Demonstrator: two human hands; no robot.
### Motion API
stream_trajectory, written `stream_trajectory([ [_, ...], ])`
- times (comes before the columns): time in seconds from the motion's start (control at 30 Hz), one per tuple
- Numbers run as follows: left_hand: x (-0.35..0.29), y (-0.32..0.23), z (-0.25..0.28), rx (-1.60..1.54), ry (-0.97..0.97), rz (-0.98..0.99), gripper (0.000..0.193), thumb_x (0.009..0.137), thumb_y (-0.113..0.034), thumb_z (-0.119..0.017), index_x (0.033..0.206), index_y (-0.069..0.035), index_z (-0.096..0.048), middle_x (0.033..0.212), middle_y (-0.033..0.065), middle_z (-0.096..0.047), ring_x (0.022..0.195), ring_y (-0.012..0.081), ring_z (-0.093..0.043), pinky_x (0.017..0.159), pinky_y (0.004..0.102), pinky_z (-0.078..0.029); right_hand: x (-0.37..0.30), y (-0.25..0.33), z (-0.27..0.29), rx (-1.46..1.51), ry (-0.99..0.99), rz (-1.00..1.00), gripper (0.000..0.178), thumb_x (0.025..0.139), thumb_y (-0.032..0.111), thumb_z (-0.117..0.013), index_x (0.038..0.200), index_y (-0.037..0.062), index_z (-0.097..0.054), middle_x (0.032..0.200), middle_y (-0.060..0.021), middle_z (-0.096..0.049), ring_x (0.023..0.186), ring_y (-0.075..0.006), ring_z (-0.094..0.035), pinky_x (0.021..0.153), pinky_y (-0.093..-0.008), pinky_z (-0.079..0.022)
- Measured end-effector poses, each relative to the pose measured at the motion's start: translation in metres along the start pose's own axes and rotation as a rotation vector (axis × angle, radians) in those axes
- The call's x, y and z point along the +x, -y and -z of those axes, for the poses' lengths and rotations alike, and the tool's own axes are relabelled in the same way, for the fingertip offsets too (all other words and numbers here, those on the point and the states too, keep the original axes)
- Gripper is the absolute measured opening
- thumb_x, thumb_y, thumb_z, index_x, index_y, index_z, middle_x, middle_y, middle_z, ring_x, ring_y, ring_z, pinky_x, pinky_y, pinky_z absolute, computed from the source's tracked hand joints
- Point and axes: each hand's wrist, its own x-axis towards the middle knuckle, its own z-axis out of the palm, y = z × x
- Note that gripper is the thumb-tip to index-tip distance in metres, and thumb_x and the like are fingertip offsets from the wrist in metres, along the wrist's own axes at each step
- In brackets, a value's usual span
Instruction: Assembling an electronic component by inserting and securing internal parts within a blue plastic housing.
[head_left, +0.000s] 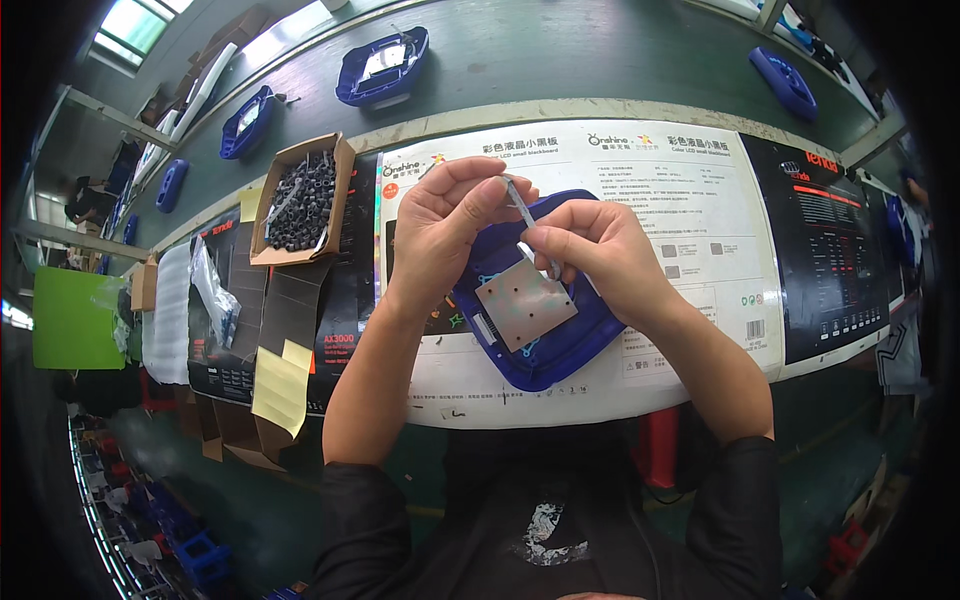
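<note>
A narrow grey-white strip [520,208], perhaps tape or a flat cable, is stretched between my two hands. My left hand [448,222] pinches its upper end between thumb and fingers. Lower down, my right hand [598,246] grips it, and a curled end hangs below the fingers. Under both hands a blue plastic housing [545,372] lies tilted on the work surface, with its inside facing up. A square pale metal plate [527,306] with small holes sits inside it. The hands partly hide the housing's upper part.
At left stands a cardboard box [336,205] filled with small black parts. Yellow paper [281,388] and a clear plastic bag [214,290] lie near it. Printed cardboard sheets [700,300] cover the bench. Beyond its raised edge, several blue housings [384,66] rest on a green belt [560,60].
</note>
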Motion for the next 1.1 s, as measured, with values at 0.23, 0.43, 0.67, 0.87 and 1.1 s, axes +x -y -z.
stream_trajectory([
  [0.23,-0.004,-0.003,-0.007,-0.063,0.022,0.042,0.032,0.1,-0.011,-0.068,0.128,0.004,-0.065,0.108,0.0177,-0.075,0.1,0.0205,-0.073,0.089,0.0317,-0.059,0.001,0.0,0.001,0.0,0.001,0.022,0.02,0.095,0.02,-0.075,0.095,0.0008,-0.076,0.079,-0.0025,-0.072,0.069,-0.0044,-0.06,0.062,-0.0198,-0.047],
  [0.43,-0.005,0.003,-0.007,0.056,0.008,0.081,0.025,0.099,-0.01,-0.069,0.119,0.004,-0.071,0.108,0.0162,-0.076,0.093,0.0163,-0.073,0.087,0.0287,-0.059,-0.002,-0.003,-0.006,-0.106,-0.119,0.148,0.021,0.093,0.018,-0.078,0.098,-0.0025,-0.075,0.085,-0.0056,-0.075,0.076,-0.007,-0.067,0.068,-0.0208,-0.053],
  [0.67,-0.01,-0.007,-0.015,0.136,-0.037,-0.014,0.021,0.098,-0.006,-0.07,0.115,0.006,-0.073,0.105,0.0149,-0.077,0.092,0.0145,-0.072,0.085,0.0257,-0.058,0.004,0.002,-0.003,-0.44,-0.243,0.523,0.027,0.089,0.015,-0.082,0.114,0.0082,-0.074,0.095,-0.0051,-0.072,0.078,-0.0082,-0.066,0.064,-0.0209,-0.052],
  [0.87,-0.015,-0.016,-0.018,0.267,-0.024,-0.064,0.02,0.097,-0.003,-0.069,0.116,0.005,-0.073,0.105,0.0116,-0.076,0.094,0.0122,-0.07,0.085,0.0241,-0.057,0.017,0.007,0.0,-0.537,-0.231,0.755,0.017,0.088,0.014,-0.081,0.105,0.0113,-0.078,0.103,-0.0026,-0.061,0.078,-0.0082,-0.062,0.058,-0.0197,-0.048],
  [1.1,-0.013,-0.011,-0.012,0.288,-0.006,-0.138,0.021,0.098,-0.004,-0.069,0.116,0.005,-0.073,0.109,0.0108,-0.074,0.097,0.0128,-0.07,0.087,0.0249,-0.056,0.029,0.038,-0.011,-0.694,-0.178,0.823,0.01,0.089,0.011,-0.08,0.098,0.0087,-0.079,0.097,-0.0025,-0.065,0.076,-0.0078,-0.063,0.058,-0.0213,-0.048],
])
